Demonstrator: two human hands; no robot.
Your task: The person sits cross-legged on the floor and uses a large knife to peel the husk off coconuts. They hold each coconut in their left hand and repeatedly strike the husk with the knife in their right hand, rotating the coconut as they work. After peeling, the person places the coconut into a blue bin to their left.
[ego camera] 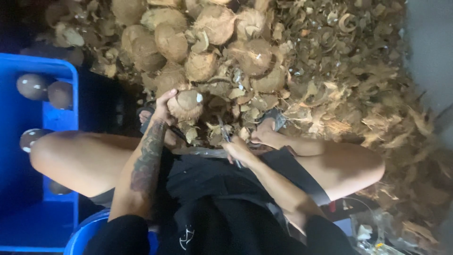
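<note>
My left hand (163,107) grips a brown husked coconut (187,105) from its left side, holding it just in front of my knees. My right hand (237,149) is closed on the handle of a thin metal blade tool (224,131) whose tip points up toward the pile. Both forearms reach out over my black shorts; the left forearm is tattooed. A heap of brown coconuts (214,21) lies directly beyond the held one.
A blue plastic crate (56,66) at the left holds several peeled, smooth coconuts (32,86). Loose husk chips and fibre (358,75) cover the ground to the right. A blue bucket rim (82,231) sits at the lower left. My feet in sandals (271,123) rest by the pile.
</note>
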